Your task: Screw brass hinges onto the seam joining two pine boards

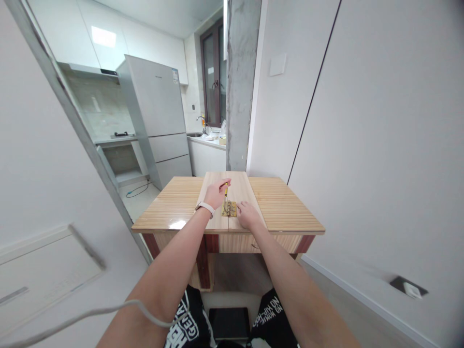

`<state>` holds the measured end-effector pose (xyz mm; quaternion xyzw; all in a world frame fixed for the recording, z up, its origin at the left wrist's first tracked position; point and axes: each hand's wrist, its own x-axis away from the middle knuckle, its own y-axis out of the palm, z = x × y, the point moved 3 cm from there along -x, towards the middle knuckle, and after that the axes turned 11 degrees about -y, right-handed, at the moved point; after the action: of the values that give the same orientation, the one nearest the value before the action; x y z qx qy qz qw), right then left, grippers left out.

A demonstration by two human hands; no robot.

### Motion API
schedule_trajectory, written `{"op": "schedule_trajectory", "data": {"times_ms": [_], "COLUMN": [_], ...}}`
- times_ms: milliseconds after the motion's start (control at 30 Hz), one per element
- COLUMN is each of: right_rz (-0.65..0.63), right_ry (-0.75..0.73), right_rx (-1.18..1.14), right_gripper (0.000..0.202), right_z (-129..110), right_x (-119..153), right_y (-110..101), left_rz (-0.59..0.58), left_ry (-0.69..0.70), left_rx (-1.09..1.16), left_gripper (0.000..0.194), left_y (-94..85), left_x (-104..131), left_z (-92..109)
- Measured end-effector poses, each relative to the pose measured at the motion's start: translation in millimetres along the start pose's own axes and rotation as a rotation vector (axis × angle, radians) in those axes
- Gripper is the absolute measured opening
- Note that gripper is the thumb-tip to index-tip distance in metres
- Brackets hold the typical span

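Note:
My left hand [216,192] is closed round the yellow handle of a screwdriver [226,189], which stands almost upright. Its shaft points down at the left leaf of a brass-coloured hinge [228,209]. The hinge lies opened flat across the seam between two pale wooden boards [243,184]. From the right, my right hand [248,215] rests low on the board with its fingers curled against the hinge's right edge. The screwdriver's tip and any screw under it are too small to make out.
The boards lie on a striped wooden table [290,205] with a drawer front below its edge. A grey cable [108,309] runs past my left forearm. Beyond stand a grey fridge [165,106] and a concrete pillar [242,87]; a white wall [362,121] rises at right.

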<state>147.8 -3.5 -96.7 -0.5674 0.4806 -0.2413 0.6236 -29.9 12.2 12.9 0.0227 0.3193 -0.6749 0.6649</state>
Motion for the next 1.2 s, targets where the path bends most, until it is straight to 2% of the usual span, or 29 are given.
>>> {"op": "schedule_trajectory", "data": {"times_ms": [333, 600, 933, 1100, 1200], "right_rz": [0.033, 0.034, 0.033, 0.047, 0.062], "right_ry": [0.001, 0.008, -0.010, -0.010, -0.022], "right_rx": [0.020, 0.007, 0.006, 0.014, 0.015], "right_gripper": [0.036, 0.036, 0.036, 0.035, 0.035], "right_z": [0, 0, 3, 1, 1], "right_x": [0, -2, -3, -1, 0], "right_y": [-2, 1, 3, 1, 0], "left_rz": [0.070, -0.009, 0.025, 0.094, 0.081], "left_ry": [-0.007, 0.112, -0.005, -0.013, 0.018], "left_rx": [0.020, -0.050, 0.014, 0.022, -0.002], "left_gripper": [0.028, 0.040, 0.035, 0.028, 0.031], "left_y": [-5.9, -1.6, -0.6, -7.0, -9.4], "left_x": [4, 7, 5, 4, 5], "left_z": [5, 13, 4, 4, 4]}}
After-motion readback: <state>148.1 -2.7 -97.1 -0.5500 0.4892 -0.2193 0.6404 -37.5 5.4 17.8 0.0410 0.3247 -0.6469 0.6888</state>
